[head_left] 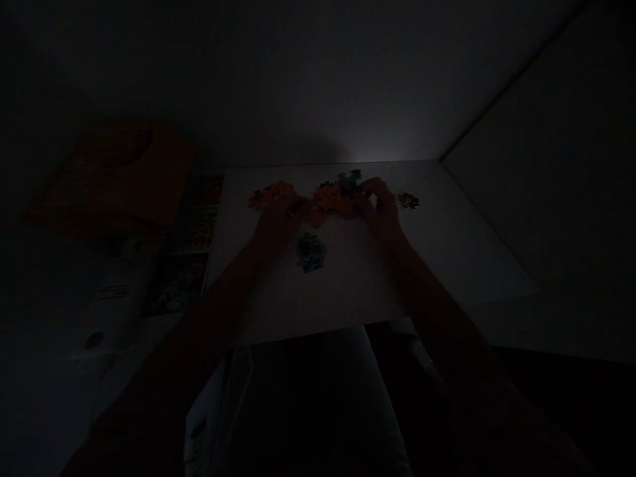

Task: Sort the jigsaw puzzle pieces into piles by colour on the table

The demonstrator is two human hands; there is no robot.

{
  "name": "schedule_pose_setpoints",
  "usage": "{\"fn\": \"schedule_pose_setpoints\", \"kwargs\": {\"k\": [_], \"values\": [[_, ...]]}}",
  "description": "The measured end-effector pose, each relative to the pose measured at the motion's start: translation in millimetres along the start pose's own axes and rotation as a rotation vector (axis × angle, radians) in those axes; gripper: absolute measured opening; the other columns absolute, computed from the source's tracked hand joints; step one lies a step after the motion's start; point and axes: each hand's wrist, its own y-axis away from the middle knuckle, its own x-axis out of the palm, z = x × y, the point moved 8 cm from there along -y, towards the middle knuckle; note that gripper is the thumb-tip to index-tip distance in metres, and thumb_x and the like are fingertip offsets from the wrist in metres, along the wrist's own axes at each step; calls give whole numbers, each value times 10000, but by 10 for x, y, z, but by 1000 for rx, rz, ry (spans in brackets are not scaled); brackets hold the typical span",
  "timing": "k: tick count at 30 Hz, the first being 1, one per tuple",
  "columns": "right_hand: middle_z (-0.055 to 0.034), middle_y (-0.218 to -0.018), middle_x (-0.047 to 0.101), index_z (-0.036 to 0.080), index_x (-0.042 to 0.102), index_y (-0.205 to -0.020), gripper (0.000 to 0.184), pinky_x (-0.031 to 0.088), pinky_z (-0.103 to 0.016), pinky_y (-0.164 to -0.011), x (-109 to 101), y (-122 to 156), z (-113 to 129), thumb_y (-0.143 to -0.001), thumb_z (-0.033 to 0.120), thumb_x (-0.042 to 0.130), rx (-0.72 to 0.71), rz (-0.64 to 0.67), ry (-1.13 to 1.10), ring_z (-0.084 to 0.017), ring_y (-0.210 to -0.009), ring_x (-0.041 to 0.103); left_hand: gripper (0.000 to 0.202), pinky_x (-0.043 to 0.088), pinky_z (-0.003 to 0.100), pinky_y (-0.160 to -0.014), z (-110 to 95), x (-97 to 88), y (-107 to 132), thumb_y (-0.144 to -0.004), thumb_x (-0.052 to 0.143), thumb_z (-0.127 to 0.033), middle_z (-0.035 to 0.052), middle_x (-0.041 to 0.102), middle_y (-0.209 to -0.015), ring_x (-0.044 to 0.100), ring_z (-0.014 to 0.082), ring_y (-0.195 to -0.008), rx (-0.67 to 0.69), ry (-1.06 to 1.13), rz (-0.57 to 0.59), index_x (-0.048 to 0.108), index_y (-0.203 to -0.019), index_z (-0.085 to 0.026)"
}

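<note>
L hand [281, 222] lies over orange jigsaw pieces [328, 201], R hand [382, 212] narrow at the clump's edge; too dark to tell if either's gripping. Pieces sit on white board [358, 278], w/ dark clump [311, 252] just below, btwn hands, and small clump [408, 201] just right of R hand.

No readable text; even the pale label [114, 292] is too dark.

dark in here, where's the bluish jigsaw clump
The bluish jigsaw clump sits on the white board in the head view, below the orange pieces, nearer the left hand.
</note>
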Motion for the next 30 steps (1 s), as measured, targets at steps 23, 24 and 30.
{"fn": "schedule_pose_setpoints", "kwargs": {"k": [23,24,30], "values": [[-223,-1399,787,263,784,-1283,671,489,-749,-1165,58,196,-334,-860,759,941,276,250,449,-496,-1319,725,156,338,723,-1417,-55,-37,42,-1067,795,-337,129,870,-1162,766,412,-1238,35,-417,-28,850,-1176,-240],[-230,-1437,773,256,781,-1316,676,489,-748,-1167,61,201,-328,-861,726,950,278,259,464,-506,-1357,713,133,359,708,-1407,-54,-59,34,-1098,755,-340,126,855,-1100,765,397,-1205,22,-408,-43,832,-1127,-236],[-236,-1475,762,259,816,-1346,610,512,-729,-1155,68,198,-309,-902,655,950,232,258,490,-512,-1432,686,199,580,490,-1174,32,-265,-33,-1159,700,-374,135,846,-1176,778,318,-1144,-66,-81,-155,827,-1083,-241]]}}
